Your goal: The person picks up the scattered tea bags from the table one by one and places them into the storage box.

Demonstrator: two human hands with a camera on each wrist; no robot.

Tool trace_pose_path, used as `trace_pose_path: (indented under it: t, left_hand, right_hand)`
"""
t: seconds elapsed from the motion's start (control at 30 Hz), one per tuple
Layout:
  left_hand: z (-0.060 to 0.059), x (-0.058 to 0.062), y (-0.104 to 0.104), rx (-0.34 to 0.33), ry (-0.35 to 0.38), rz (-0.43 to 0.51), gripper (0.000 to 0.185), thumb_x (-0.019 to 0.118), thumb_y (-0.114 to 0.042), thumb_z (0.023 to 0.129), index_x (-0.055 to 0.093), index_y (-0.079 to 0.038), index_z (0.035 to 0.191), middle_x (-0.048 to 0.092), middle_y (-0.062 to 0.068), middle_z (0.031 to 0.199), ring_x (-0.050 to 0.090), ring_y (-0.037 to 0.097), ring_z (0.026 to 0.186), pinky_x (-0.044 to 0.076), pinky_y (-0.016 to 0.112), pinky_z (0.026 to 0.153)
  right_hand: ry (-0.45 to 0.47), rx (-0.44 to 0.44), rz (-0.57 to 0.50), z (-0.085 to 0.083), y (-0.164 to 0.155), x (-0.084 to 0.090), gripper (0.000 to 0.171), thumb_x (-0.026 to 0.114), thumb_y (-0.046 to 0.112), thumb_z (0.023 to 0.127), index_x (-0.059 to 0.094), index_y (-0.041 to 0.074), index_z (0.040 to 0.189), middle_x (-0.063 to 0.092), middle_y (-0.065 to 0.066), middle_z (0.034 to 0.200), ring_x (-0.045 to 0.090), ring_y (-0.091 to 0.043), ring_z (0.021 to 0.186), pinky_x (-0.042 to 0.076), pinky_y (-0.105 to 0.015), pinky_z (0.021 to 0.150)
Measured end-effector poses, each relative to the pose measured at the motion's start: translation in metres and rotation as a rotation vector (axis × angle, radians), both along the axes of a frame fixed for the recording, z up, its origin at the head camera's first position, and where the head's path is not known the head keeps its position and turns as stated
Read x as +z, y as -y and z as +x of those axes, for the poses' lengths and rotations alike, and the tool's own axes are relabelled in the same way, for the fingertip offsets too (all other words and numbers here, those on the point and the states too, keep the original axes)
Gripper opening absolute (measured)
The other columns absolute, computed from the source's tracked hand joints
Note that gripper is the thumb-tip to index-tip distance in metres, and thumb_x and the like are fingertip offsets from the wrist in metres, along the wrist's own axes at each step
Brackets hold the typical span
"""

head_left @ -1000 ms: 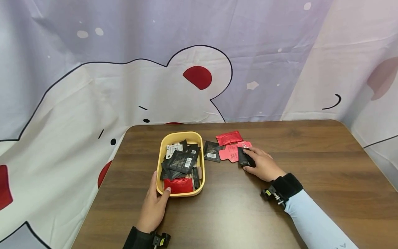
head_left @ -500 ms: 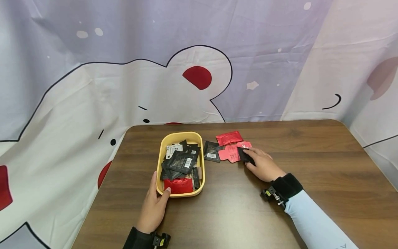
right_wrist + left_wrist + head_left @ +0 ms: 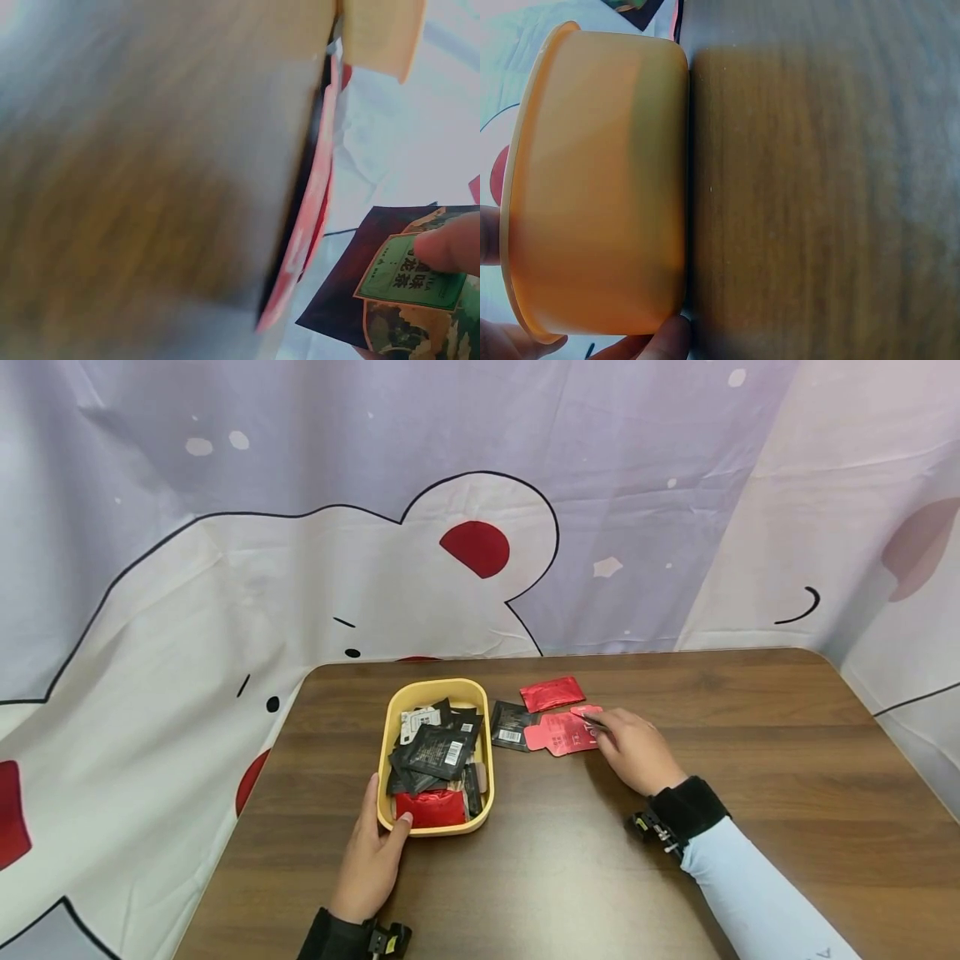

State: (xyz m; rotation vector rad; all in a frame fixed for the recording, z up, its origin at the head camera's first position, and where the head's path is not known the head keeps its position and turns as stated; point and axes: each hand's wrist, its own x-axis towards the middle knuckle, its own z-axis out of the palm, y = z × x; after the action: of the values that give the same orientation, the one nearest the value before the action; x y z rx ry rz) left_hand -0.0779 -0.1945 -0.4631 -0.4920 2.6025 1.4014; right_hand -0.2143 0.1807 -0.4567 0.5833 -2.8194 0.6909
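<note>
My left hand (image 3: 369,864) holds the near left corner of a yellow plastic bin (image 3: 437,832), thumb over the rim and fingers along the outer side. The bin's outer wall (image 3: 600,187) fills much of the left wrist view. Inside lie black sachets (image 3: 442,752) and a red sachet (image 3: 430,808). My right hand (image 3: 639,753) pinches a dark tea sachet (image 3: 409,274) with a green label, seen nearly edge-on in the head view. Beneath that hand lies a pink, notched flat packet (image 3: 564,733); it overlaps a black sachet (image 3: 512,725) beside the bin.
A shiny red sachet (image 3: 553,693) lies behind the pink packet. The brown wooden table (image 3: 675,893) reaches back to a patterned curtain (image 3: 315,577). Wrist cameras are strapped to both wrists.
My right hand has tilted the dark tea sachet from lying flat in view to nearly edge-on. More of the pink packet shows now. My left hand has stayed at the bin.
</note>
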Motion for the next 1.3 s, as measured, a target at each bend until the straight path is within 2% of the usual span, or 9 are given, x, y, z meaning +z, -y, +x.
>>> trace_pose_path:
  t: [0.13,0.37,0.57,0.73,1.0,1.3]
  left_hand:
    - [0.000,0.000,0.000,0.000,-0.001,0.001,0.085,0.055,-0.035,0.102,-0.003,-0.025,0.164,0.010,0.014,0.171,0.017,0.038,0.157,0.021,0.062,0.122]
    - [0.000,-0.001,-0.001,0.003,-0.004,-0.001,0.085,0.055,-0.036,0.102,-0.002,-0.025,0.164,0.011,0.014,0.171,0.018,0.039,0.156,0.021,0.063,0.122]
    - [-0.001,-0.001,-0.001,0.012,0.016,-0.001,0.085,0.055,-0.036,0.102,-0.002,-0.025,0.164,0.011,0.015,0.171,0.018,0.040,0.156,0.021,0.064,0.121]
    - [0.000,0.000,0.000,0.014,0.018,0.004,0.085,0.055,-0.036,0.102,-0.003,-0.025,0.164,0.011,0.015,0.171,0.018,0.041,0.156,0.024,0.064,0.120]
    - [0.001,0.001,-0.001,0.015,0.016,-0.004,0.085,0.056,-0.035,0.102,-0.002,-0.025,0.164,0.011,0.016,0.171,0.019,0.041,0.155,0.024,0.063,0.120]
    - [0.000,0.001,-0.001,0.008,-0.006,0.001,0.085,0.056,-0.034,0.102,0.000,-0.023,0.164,0.013,0.016,0.170,0.021,0.040,0.155,0.023,0.064,0.121]
  right_hand:
    - [-0.024,0.023,-0.037,0.001,0.013,0.007,0.038,0.059,0.011,0.096,0.065,0.009,0.133,0.071,-0.012,0.116,0.067,-0.029,0.105,0.051,-0.052,0.096]
    - [-0.045,0.100,-0.109,0.002,0.043,0.021,0.039,0.058,0.009,0.095,0.066,0.011,0.133,0.068,-0.011,0.125,0.065,-0.030,0.117,0.051,-0.051,0.101]
    - [-0.016,0.163,-0.163,0.003,0.074,0.031,0.039,0.057,0.009,0.096,0.065,0.010,0.134,0.067,-0.008,0.124,0.066,-0.024,0.111,0.055,-0.045,0.094]
    - [-0.017,0.200,-0.213,0.003,0.105,0.038,0.037,0.059,0.012,0.098,0.065,0.011,0.134,0.067,-0.006,0.121,0.066,-0.021,0.110,0.056,-0.043,0.094]
    - [-0.012,0.279,-0.204,0.007,0.144,0.044,0.035,0.058,0.016,0.100,0.064,0.012,0.135,0.067,-0.003,0.121,0.066,-0.017,0.109,0.057,-0.038,0.092]
    - [0.014,0.322,-0.172,0.011,0.174,0.051,0.036,0.058,0.022,0.102,0.063,0.017,0.137,0.066,-0.002,0.130,0.064,-0.017,0.119,0.055,-0.038,0.102]
